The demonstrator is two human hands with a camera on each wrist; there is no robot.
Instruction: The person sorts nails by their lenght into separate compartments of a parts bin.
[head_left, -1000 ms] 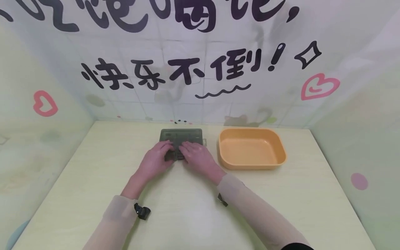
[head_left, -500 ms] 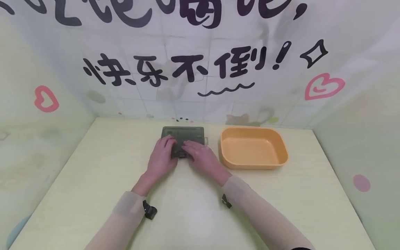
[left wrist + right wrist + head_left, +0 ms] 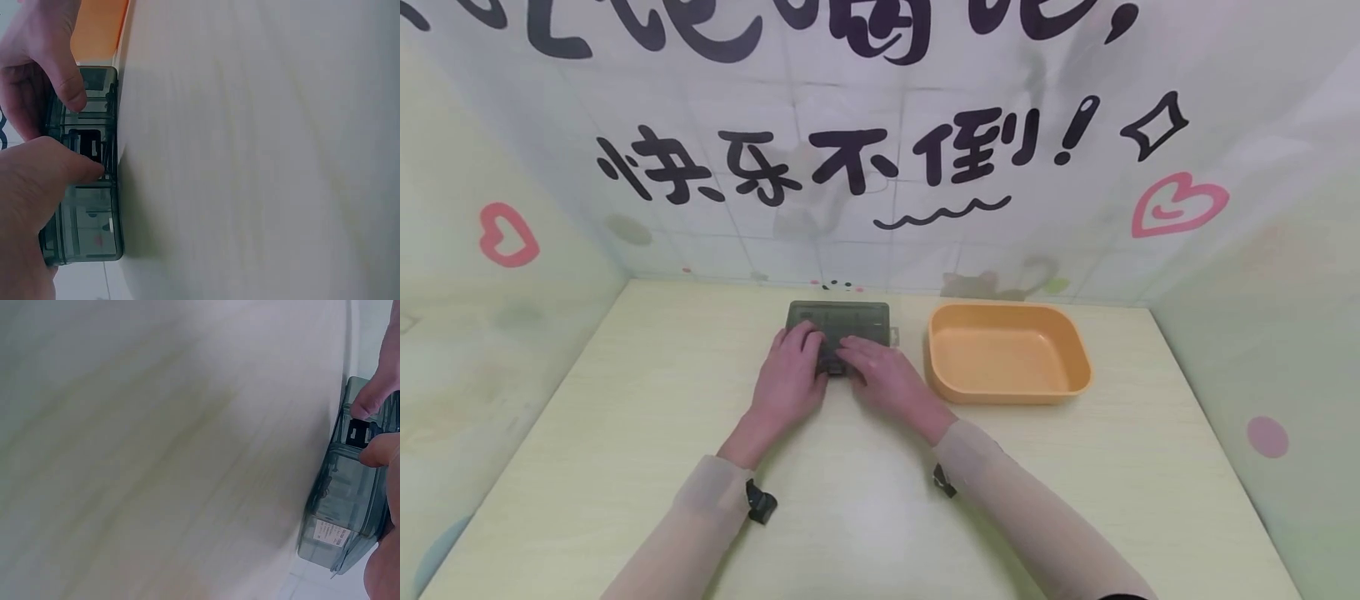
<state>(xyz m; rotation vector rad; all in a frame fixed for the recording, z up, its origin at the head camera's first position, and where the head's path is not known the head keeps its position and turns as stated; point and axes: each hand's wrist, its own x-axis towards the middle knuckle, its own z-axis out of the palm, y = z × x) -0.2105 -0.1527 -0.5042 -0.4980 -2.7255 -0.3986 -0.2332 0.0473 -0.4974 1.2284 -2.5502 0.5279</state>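
A dark, see-through plastic storage box (image 3: 853, 316) lies at the back of the table, its lid down. My left hand (image 3: 786, 375) grips its left front part, fingers over the lid and thumb on the front face beside a black latch (image 3: 92, 144). From the other side my right hand (image 3: 891, 379) holds the box, fingertips on the lid and thumb at the front. In the right wrist view both thumbs flank the latch, and a white label (image 3: 331, 532) shows on the front. Small pieces show dimly through the walls; much of the lid is hidden under my hands.
An orange rectangular tray (image 3: 1010, 398) stands just right of the box. Behind both rises a white printed wall (image 3: 737, 258), with side walls left and right. The pale table (image 3: 865, 500) stretches toward me.
My left hand has moved forward and right on the box, its fingers farther over the lid. The right hand stays nearly in place, and the head view has shifted slightly.
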